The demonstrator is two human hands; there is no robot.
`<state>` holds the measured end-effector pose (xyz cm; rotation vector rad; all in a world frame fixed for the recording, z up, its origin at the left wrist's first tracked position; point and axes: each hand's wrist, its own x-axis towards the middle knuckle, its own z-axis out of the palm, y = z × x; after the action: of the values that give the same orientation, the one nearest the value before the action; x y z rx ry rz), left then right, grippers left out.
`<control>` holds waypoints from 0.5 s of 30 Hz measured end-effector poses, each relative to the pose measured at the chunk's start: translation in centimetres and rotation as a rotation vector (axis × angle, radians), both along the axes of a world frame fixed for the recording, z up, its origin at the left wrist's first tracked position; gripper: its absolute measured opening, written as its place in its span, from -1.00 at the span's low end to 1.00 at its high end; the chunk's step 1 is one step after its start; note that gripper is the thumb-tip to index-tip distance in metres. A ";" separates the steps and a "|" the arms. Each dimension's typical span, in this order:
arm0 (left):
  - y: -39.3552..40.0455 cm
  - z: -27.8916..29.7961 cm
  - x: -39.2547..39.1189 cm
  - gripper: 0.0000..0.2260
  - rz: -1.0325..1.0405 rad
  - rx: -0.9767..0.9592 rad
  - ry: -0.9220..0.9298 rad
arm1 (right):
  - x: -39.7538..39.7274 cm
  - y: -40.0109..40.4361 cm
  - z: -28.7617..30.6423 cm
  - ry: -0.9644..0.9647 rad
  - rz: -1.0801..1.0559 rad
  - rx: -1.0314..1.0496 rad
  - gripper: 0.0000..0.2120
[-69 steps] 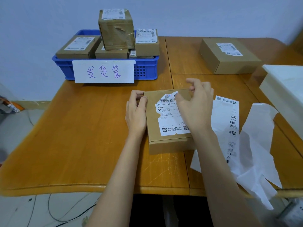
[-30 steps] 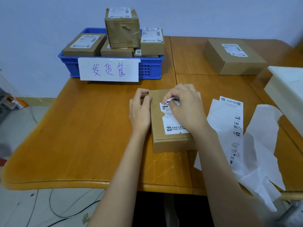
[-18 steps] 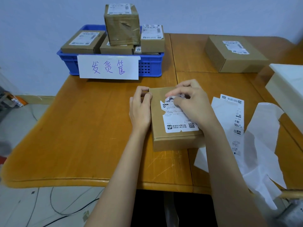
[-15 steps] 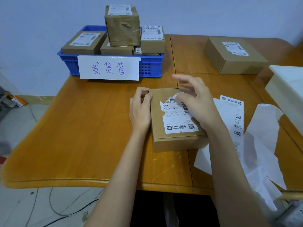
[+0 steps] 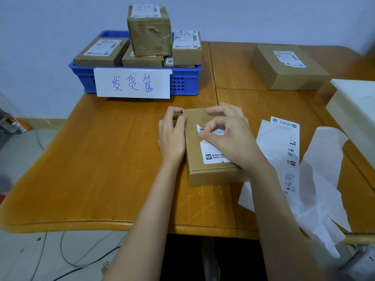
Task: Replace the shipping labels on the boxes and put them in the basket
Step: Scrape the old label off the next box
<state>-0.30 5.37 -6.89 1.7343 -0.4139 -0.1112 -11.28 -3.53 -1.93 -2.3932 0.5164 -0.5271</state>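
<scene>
A flat brown cardboard box lies on the wooden table in front of me. Its white shipping label is torn and ragged along the top edge. My left hand grips the box's far left corner, fingers curled over the edge. My right hand lies over the label, thumb and forefinger pinching its torn upper part. A blue basket with a handwritten paper sign stands at the back left, holding several labelled boxes.
Another brown box with a partly torn label sits at the back right. White label sheets and backing paper lie to the right of my arm. A white container juts in at the right edge. Cables lie on the floor.
My right hand has come back down onto the label and closed thumb and forefinger on its torn top; half a second ago its fingers were spread above it. The left hand has stayed put.
</scene>
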 end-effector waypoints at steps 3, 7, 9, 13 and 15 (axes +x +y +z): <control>-0.1 0.0 -0.1 -0.86 0.012 0.024 0.012 | -0.2 -0.4 -0.3 -0.008 0.042 0.043 -0.82; -0.2 -0.1 0.0 -0.85 0.017 0.040 0.010 | -0.3 -0.6 -0.4 -0.019 0.058 0.078 -0.83; -0.2 -0.1 0.0 -0.87 0.016 0.045 0.009 | -0.2 -0.5 -0.3 -0.041 0.059 0.096 -0.82; -0.2 -0.1 0.1 -0.88 0.018 0.039 0.013 | -0.6 -0.2 0.3 -0.180 -0.062 0.170 -0.81; -0.2 -0.1 0.1 -0.88 0.021 0.036 0.017 | -0.9 -0.2 0.3 -0.232 -0.193 0.097 -0.74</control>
<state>-0.24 5.14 -7.03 1.7717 -0.3831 -0.1183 -12.14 -3.75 -1.61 -2.1664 0.6562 -0.8341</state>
